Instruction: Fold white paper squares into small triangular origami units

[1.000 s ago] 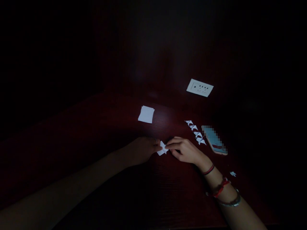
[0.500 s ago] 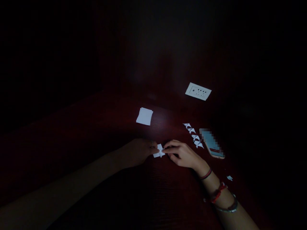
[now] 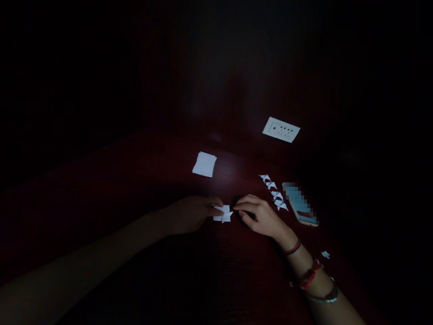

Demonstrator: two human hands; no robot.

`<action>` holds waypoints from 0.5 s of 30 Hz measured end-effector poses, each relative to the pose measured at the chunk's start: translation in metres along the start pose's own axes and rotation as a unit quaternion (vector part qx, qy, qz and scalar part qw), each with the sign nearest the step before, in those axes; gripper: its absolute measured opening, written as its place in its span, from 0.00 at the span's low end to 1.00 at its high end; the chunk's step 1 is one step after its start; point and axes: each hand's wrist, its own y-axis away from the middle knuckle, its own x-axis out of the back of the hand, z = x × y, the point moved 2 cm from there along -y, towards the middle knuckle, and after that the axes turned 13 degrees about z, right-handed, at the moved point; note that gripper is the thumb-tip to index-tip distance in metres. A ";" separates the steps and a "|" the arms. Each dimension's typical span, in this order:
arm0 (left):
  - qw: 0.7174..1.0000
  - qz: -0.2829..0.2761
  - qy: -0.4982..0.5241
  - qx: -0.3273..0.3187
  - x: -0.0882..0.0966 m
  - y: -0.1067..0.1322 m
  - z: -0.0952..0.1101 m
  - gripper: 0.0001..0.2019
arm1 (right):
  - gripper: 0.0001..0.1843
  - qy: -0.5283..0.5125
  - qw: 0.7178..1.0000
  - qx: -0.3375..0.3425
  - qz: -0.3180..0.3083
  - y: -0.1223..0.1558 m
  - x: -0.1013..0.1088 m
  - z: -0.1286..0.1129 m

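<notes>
A small white piece of folded paper [image 3: 226, 217] lies on the dark red table, with creased flaps and a pointed tip facing right. My left hand [image 3: 192, 214] grips its left side, thumb over the top; part of the paper is hidden by the fingers. Just right of the paper is my right hand [image 3: 259, 216], fingers loosely bent and apart, holding nothing, with a small gap to the paper. Beyond my left hand sits a stack of square white paper sheets [image 3: 204, 164]. Several folded white paper pieces [image 3: 278, 198] form a slanting row beyond my right hand.
A phone [image 3: 302, 205] with a lit screen lies right of the row. Small paper scraps [image 3: 325, 254] are near my right forearm. A white socket panel [image 3: 281, 130] is at the back right. The surroundings are very dark.
My right hand has let go of the folded paper and drawn slightly right. The paper has turned and its flaps lie flatter, still under my left hand.
</notes>
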 end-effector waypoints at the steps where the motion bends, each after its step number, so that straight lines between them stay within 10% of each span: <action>1: 1.000 0.001 0.009 0.004 0.000 -0.001 0.000 0.23 | 0.14 0.000 1.000 0.006 -0.014 0.000 -0.001 -0.001; 15: 0.997 -0.054 -0.047 -0.024 0.003 0.012 -0.003 0.33 | 0.14 0.003 0.996 0.027 -0.079 -0.001 -0.002 -0.003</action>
